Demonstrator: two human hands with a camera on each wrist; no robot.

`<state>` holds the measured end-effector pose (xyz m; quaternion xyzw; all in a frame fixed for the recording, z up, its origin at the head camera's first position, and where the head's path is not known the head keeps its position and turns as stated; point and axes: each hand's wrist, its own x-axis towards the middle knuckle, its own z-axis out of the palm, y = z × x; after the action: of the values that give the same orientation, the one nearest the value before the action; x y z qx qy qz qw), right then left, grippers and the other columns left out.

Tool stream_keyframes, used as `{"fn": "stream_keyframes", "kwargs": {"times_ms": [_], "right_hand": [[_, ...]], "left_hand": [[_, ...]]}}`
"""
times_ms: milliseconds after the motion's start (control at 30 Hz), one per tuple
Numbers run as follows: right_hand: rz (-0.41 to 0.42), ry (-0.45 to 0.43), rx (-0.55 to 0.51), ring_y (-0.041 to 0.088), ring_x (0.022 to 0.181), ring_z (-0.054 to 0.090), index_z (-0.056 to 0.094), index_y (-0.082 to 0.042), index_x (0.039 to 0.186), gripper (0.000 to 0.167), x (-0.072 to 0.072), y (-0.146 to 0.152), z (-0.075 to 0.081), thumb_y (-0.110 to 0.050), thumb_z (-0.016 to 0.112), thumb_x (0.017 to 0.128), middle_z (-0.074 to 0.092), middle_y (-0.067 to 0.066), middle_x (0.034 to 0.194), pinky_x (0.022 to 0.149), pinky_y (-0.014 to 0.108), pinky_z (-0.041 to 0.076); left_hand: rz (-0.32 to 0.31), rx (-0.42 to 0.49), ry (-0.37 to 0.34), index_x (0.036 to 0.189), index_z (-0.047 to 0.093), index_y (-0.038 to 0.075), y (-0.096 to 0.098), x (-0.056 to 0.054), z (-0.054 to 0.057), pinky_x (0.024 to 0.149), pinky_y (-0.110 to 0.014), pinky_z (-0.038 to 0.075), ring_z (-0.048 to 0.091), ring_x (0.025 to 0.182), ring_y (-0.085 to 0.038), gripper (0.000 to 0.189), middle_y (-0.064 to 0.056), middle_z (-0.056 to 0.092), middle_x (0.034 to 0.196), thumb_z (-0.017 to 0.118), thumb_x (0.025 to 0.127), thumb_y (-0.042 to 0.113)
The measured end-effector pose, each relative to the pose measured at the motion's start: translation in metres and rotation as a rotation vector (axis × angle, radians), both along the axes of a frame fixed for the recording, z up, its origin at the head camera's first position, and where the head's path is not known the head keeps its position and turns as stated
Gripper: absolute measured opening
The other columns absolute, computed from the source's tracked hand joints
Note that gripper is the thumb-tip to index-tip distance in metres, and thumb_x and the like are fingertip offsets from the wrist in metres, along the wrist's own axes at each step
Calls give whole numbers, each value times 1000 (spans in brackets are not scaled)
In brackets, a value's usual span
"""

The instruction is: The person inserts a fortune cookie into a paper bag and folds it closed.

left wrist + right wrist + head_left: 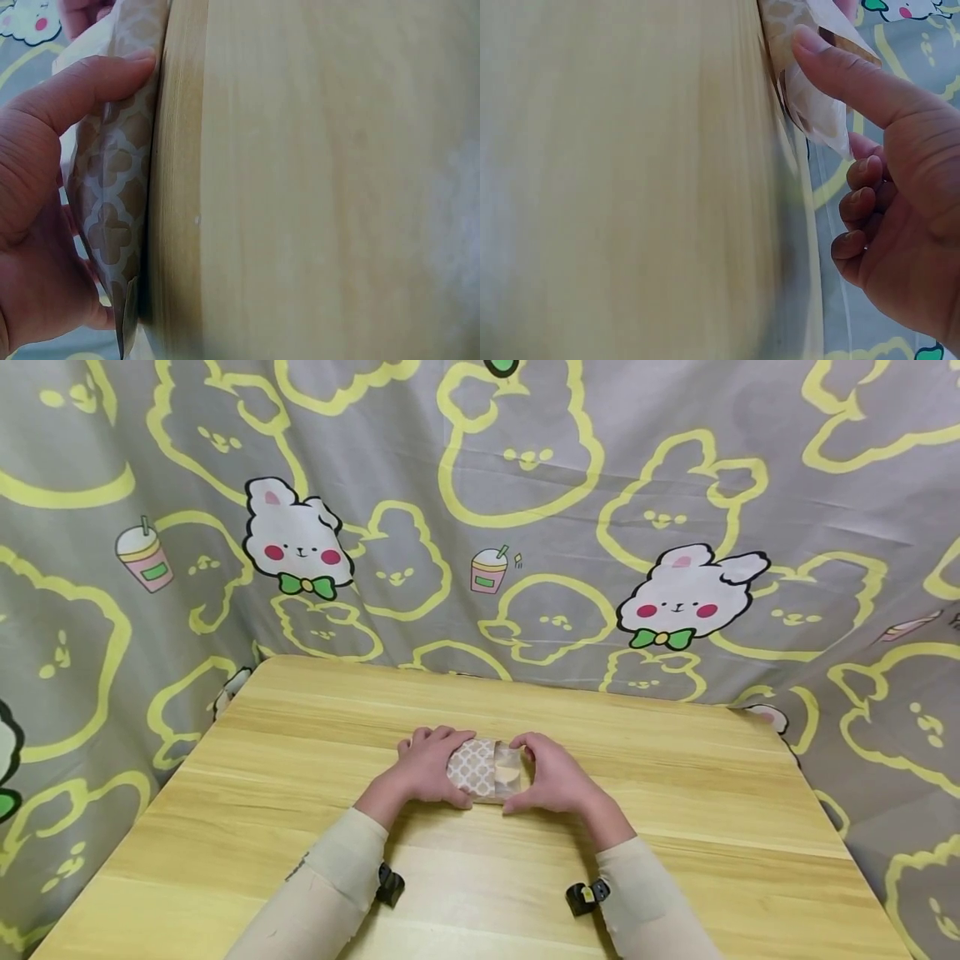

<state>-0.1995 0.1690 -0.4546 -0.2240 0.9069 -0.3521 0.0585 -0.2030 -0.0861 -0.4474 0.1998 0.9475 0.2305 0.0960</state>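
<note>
A small brown paper bag (471, 768) with a white lattice pattern lies on the wooden table. From its open right end shows a pale, translucent wrapper (508, 783) with something light tan inside, too small to identify. My left hand (429, 770) grips the bag's left part; in the left wrist view its thumb (112, 79) lies along the near side, with the other fingers mostly hidden behind. At the open end, my right hand (557, 781) holds the edges between thumb and index finger. The right wrist view shows its other fingers (859, 202) curled off the bag.
The light wooden table (480, 877) reaches back to a grey curtain (420, 468) with yellow outlines and white rabbit faces, which also hangs at both sides. Each forearm wears a black wrist device (390, 885) over a pale sleeve.
</note>
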Motion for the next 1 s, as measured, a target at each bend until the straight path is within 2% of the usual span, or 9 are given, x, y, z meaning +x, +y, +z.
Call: {"fn": "stream_keyframes", "kwargs": {"times_ms": [333,500,633,800,1000], "right_hand": [[18,-83,-98,20,104,52,56,-10,129,90,-4,-8,-9,-34,101,54,57,3,116,96,40,42],[-22,-63,-118,23,93,49,54,-14,133,94,0,-4,-7,-37,100,54,53,10,102,84,40,41],[-43,-35,-73,23,83,47,60,-13,129,85,9,5,-2,-46,96,59,51,13,92,74,39,39],[11,-25,-18,16,73,45,69,-8,122,75,18,14,2,-53,90,66,52,9,80,68,34,40],[97,-68,-37,10,63,38,65,-2,131,77,24,15,2,-44,90,71,45,4,70,61,27,37]], "left_hand": [[-3,4,0,152,44,27,0,2,0,97,-60,25,33,128,-38,106,-7,45,145,92,60,48],[0,11,-10,152,44,26,0,3,0,97,-60,25,32,129,-38,106,-7,44,146,93,60,47],[6,15,-6,152,43,26,0,2,-1,97,-60,25,32,129,-38,106,-7,44,146,93,61,46],[6,19,-4,153,43,26,0,1,-2,98,-60,24,31,129,-38,107,-7,44,146,93,61,47],[12,4,0,153,42,26,2,1,0,99,-60,24,31,130,-38,107,-7,44,145,92,61,48]]}}
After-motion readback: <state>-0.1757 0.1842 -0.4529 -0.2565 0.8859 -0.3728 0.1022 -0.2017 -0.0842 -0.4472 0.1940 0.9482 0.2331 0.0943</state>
